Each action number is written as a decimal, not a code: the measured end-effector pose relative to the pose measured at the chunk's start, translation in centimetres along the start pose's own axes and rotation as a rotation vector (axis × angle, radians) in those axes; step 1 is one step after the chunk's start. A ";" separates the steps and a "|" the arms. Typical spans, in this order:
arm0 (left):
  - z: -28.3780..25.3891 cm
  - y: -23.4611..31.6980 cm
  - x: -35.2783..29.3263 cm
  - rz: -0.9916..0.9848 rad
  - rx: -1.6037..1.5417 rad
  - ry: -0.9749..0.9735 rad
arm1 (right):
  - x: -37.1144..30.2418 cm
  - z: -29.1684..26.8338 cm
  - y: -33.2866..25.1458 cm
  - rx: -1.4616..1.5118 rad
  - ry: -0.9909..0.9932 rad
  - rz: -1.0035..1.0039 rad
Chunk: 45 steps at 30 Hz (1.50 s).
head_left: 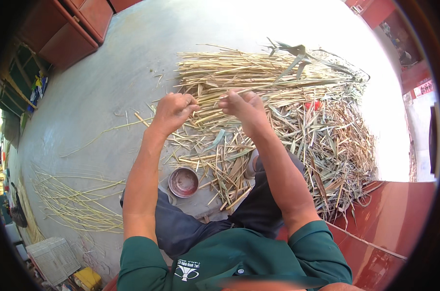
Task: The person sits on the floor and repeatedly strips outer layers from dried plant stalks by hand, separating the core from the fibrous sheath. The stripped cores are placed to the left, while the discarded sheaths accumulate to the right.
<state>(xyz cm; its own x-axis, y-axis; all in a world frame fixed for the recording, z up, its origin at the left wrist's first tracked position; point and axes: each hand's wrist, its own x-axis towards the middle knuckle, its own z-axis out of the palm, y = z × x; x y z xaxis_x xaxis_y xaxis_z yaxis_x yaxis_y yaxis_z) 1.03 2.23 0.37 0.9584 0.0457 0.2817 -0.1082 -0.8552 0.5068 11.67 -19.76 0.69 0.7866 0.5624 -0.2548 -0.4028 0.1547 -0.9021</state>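
My left hand (174, 110) is closed, thumb against the fingers, just off the left end of a pile of dry stalks. What it pinches, if anything, is too small to make out. A short gap away, my right hand (244, 109) is closed round a reed stalk (266, 86) that runs off to the upper right. Beneath and beyond both hands lies the bundle of straw-coloured reed stalks (220, 65), laid roughly side by side, with green-grey leaves (297, 56) at its far right end. A heap of loose leaves and broken stalks (326, 150) spreads right of my right forearm.
A round metal bowl (183, 182) stands on the floor near my left knee. Long thin peeled strips (77, 199) lie at the left. A white plastic crate (54, 259) and a yellow object (87, 278) are at lower left; a red cabinet (67, 41) stands at upper left.
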 end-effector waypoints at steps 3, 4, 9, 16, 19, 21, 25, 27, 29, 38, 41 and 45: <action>-0.2 0.5 0.0 0.018 0.046 0.051 | 0.1 -0.3 0.0 0.038 -0.025 0.001; -0.5 0.6 0.0 0.043 0.096 0.060 | 0.1 -0.6 -0.2 0.027 -0.033 0.029; -3.3 0.6 -1.0 0.073 0.334 0.085 | 0.6 -4.1 -2.7 -0.087 0.081 0.030; -4.5 0.8 -4.6 0.134 0.355 0.033 | 2.1 -19.1 -5.9 0.701 0.875 -0.487; -5.2 1.2 -6.2 0.156 0.440 -0.029 | 3.2 -20.3 -3.7 0.750 0.461 -0.263; -5.8 1.8 -7.4 0.150 0.521 -0.078 | 4.6 -17.8 -2.0 0.516 0.276 -0.171; -8.2 2.1 -11.3 0.142 0.605 -0.107 | 5.8 -11.7 -0.9 0.232 0.064 -0.039; -9.9 1.5 -14.1 0.097 0.616 -0.111 | 5.9 -9.1 -0.6 0.137 0.061 -0.013; -12.2 0.1 -18.1 0.017 0.640 -0.156 | 5.9 -7.5 -0.4 0.077 0.077 0.005; -22.8 -6.3 -48.5 -1.013 0.996 -0.535 | 7.1 -7.1 2.0 -0.056 0.069 -0.004; -20.8 -6.1 -53.1 -1.319 0.673 -0.716 | 8.2 -7.0 3.3 -0.059 0.065 0.057; -18.2 -5.0 -47.4 -1.093 0.512 -0.392 | 9.5 -5.2 7.0 -0.199 0.025 0.150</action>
<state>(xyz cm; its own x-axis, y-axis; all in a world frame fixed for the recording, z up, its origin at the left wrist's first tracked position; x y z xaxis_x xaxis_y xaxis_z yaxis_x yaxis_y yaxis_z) -48.68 13.73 -0.72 0.5067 0.7705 -0.3868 0.8156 -0.5737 -0.0745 18.77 -17.53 -9.84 0.7371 0.5466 -0.3973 -0.4181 -0.0931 -0.9036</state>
